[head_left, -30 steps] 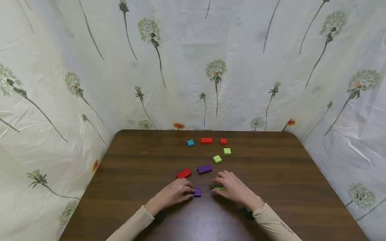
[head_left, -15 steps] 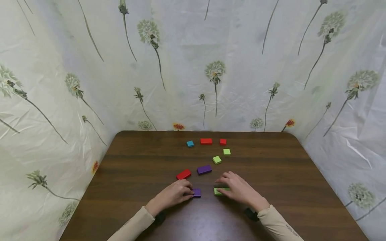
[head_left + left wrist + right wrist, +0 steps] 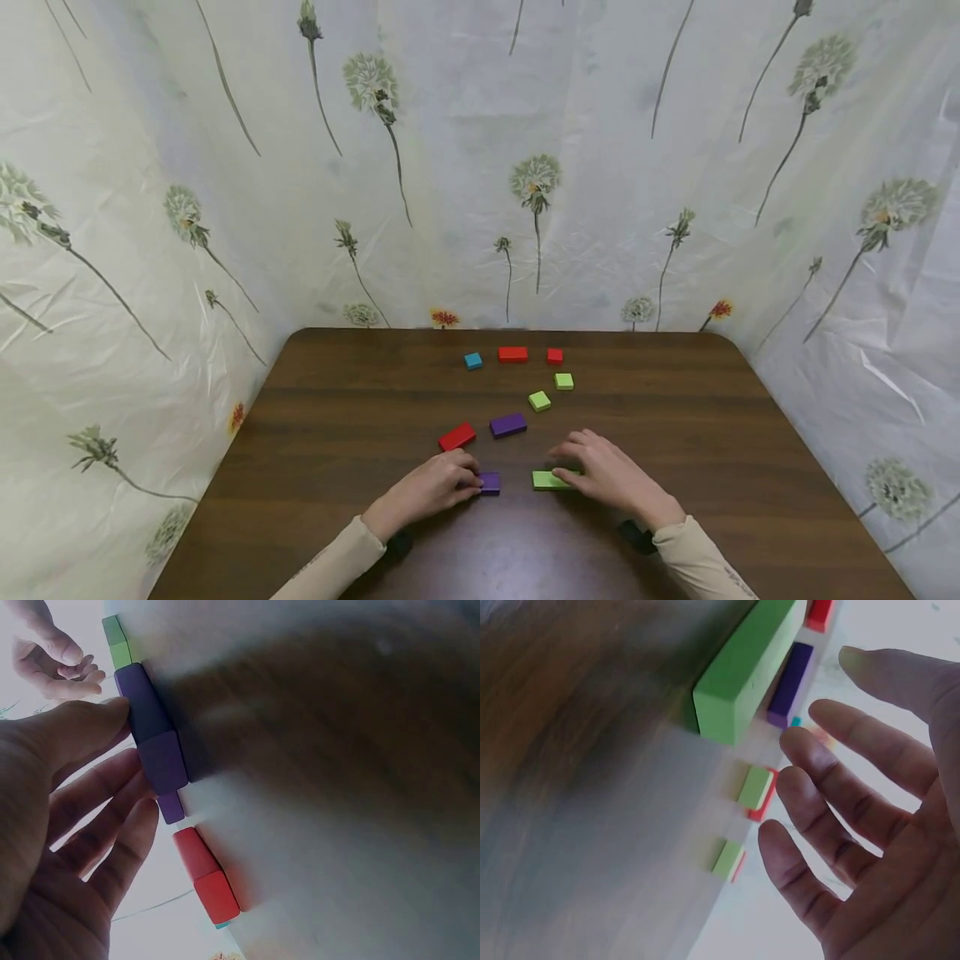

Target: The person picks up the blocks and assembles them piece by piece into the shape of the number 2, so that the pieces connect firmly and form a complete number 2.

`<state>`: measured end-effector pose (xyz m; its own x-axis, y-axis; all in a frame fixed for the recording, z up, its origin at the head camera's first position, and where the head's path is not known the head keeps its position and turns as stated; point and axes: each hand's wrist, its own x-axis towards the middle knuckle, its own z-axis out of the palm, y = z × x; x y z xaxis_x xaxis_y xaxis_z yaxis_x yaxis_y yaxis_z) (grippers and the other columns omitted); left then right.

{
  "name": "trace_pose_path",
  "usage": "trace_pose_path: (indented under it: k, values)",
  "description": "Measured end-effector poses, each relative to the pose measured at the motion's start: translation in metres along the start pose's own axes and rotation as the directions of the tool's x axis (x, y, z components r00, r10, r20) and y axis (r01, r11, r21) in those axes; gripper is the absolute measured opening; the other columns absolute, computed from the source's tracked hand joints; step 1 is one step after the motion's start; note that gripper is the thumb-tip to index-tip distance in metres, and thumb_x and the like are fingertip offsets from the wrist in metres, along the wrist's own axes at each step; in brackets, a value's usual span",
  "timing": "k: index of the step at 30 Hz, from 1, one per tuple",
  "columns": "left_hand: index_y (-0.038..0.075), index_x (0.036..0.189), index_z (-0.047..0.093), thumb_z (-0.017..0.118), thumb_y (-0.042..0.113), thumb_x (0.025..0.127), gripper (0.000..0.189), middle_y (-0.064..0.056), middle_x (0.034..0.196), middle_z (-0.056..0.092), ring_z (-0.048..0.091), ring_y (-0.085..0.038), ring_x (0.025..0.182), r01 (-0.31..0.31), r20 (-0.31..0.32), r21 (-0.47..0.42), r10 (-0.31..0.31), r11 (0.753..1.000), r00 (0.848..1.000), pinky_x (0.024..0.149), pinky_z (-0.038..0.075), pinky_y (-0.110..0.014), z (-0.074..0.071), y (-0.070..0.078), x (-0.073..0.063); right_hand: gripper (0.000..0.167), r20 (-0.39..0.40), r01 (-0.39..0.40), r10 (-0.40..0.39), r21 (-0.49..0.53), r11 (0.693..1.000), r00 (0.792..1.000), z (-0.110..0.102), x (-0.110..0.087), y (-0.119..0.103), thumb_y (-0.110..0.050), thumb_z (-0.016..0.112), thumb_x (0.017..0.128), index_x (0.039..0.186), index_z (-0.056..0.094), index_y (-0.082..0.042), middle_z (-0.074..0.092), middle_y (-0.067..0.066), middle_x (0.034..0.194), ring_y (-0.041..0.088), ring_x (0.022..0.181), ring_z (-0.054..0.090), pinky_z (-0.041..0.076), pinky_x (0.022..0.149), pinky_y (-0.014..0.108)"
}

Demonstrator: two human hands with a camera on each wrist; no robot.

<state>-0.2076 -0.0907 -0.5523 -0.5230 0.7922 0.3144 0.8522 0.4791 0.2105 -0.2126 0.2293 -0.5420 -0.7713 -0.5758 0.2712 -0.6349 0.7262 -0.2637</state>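
Note:
In the head view my left hand (image 3: 427,487) pinches the left end of a purple rectangular block (image 3: 491,483) lying flat on the table. The left wrist view has the thumb on the near side of this purple block (image 3: 161,754), the fingers along its far side. My right hand (image 3: 603,475) hovers with relaxed, spread fingers over the right end of a long lime-green block (image 3: 545,481), the thumb overlapping it in the head view. From the right wrist, a gap shows between the fingers and the green block (image 3: 727,694). A gap separates the purple and green blocks.
Just beyond the left hand lies a red block (image 3: 457,437), with a second purple block (image 3: 508,425) to its right. Farther back are two small green blocks (image 3: 540,402), a blue one (image 3: 473,361), a long red one (image 3: 513,355) and a small red one (image 3: 555,357). A flowered curtain (image 3: 480,167) surrounds the table (image 3: 360,392).
My right hand has drawn off to the right, uncovering more of the green block's left part. The left hand stays at the purple block.

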Motion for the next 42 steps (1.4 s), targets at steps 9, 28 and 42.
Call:
trace_pose_path:
  k: [9, 28, 42]
  values:
    - [0.013, 0.092, 0.076, 0.072, 0.019, 0.088, 0.008, 0.002, 0.098, 0.067, 0.06, -0.007, 0.09, 0.007, 0.006, -0.018, -0.007, 1.0, 1.0, 0.08, 0.049, -0.015, 0.001, 0.0, 0.001, 0.024, 0.025, -0.053, 0.053, -0.009, 0.999, 0.998, -0.01, -0.008, 0.011, -0.035, 0.072, 0.086, 0.105, 0.073, -0.02, 0.064, -0.007, 0.096, 0.011, 0.091, 0.057, 0.05, 0.078, 0.035]
    - [0.011, 0.091, 0.077, 0.073, 0.017, 0.087, 0.008, 0.002, 0.097, 0.068, 0.06, -0.007, 0.088, -0.015, -0.029, -0.032, 0.015, 0.999, 0.999, 0.077, 0.048, -0.011, 0.003, 0.0, 0.0, 0.032, 0.073, -0.043, 0.043, 0.001, 0.999, 0.996, 0.0, -0.018, 0.017, -0.042, 0.079, 0.077, 0.104, 0.073, -0.024, 0.063, -0.009, 0.095, 0.008, 0.088, 0.055, 0.049, 0.076, 0.031]
    - [0.01, 0.091, 0.077, 0.073, 0.015, 0.087, 0.008, 0.0, 0.097, 0.068, 0.06, -0.008, 0.088, -0.013, -0.028, -0.05, 0.011, 0.999, 1.0, 0.077, 0.048, -0.011, 0.001, 0.001, 0.001, 0.027, 0.064, 0.001, 0.002, -0.046, 0.999, 0.998, 0.004, -0.017, 0.014, -0.035, 0.079, 0.078, 0.099, 0.074, -0.02, 0.064, -0.009, 0.093, 0.01, 0.089, 0.055, 0.05, 0.076, 0.032]
